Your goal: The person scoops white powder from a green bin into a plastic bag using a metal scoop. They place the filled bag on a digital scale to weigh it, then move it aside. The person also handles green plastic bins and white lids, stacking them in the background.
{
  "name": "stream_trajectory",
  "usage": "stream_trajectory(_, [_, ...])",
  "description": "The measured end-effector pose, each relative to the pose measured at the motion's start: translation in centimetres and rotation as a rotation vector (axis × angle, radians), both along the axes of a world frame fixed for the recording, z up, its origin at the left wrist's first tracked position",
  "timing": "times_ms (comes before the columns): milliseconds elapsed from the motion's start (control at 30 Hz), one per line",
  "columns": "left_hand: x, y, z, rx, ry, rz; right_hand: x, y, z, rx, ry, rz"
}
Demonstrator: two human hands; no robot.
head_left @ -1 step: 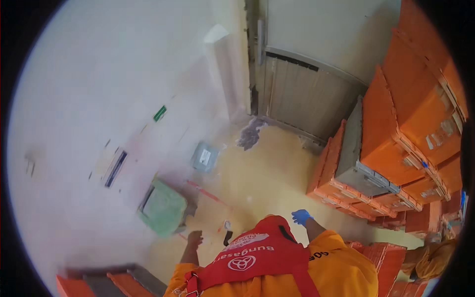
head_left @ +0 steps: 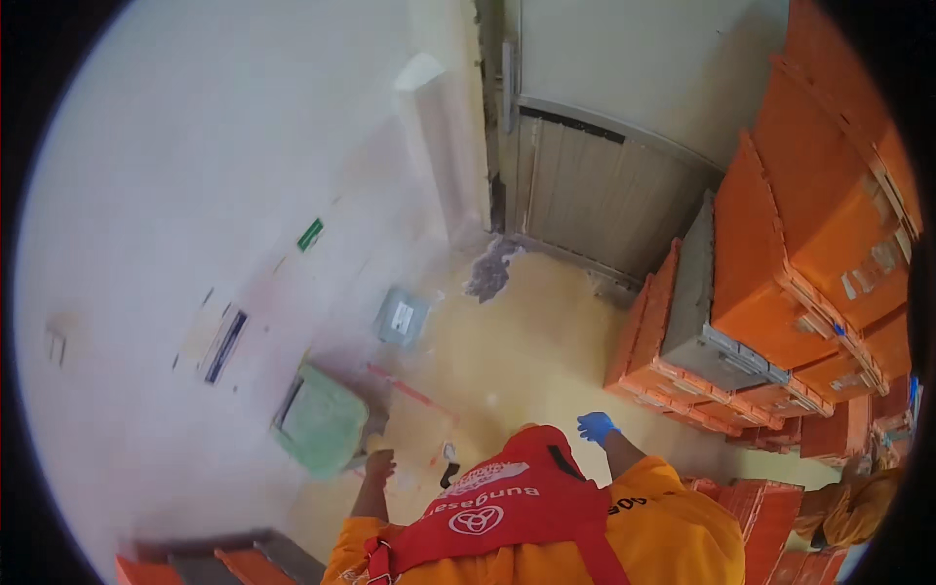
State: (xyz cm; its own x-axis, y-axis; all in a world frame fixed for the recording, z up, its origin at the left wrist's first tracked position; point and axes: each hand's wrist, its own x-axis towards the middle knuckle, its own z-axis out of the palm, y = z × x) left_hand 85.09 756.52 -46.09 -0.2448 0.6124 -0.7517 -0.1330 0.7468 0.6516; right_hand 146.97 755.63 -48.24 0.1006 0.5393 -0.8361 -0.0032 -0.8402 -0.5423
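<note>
I rate the green bin stiff, best held by its rim; left hand finger state I cannot tell, right hand fingers extended, seemingly empty.

The yellowish floor bears a red line and a rough grey patch. Stacked orange and grey crates stand on it, opposite a green bin.

Left of the red apron, a pale green bin; right of it, a blue glove, orange crates, a grey crate.
</note>
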Motion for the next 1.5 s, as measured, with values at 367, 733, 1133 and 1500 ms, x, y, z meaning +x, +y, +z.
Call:
stream_trajectory(367, [9.6, 31.5, -4.2, 0.117, 0.101, -0.086, 3.4, 25.4, -1.7, -0.198, -0.037, 0.117])
stream_trajectory(733, [24.2, 68.3, 8.1, 0.326, 0.093, -0.327, 10.0, 54.0, 5.1, 0.401, -0.103, -0.317])
stream_trajectory(1133, [53.9, 101.1, 29.7, 1.309, 0.221, -0.924, 6.0, 41.3, -13.9, 0.090, 0.285, -1.059])
stream_trajectory(1500, [56.4, 104.2, 32.4, 1.319, 0.130, -1.244, 2.8, 55.3, -9.1, -0.006, 0.191, -0.819])
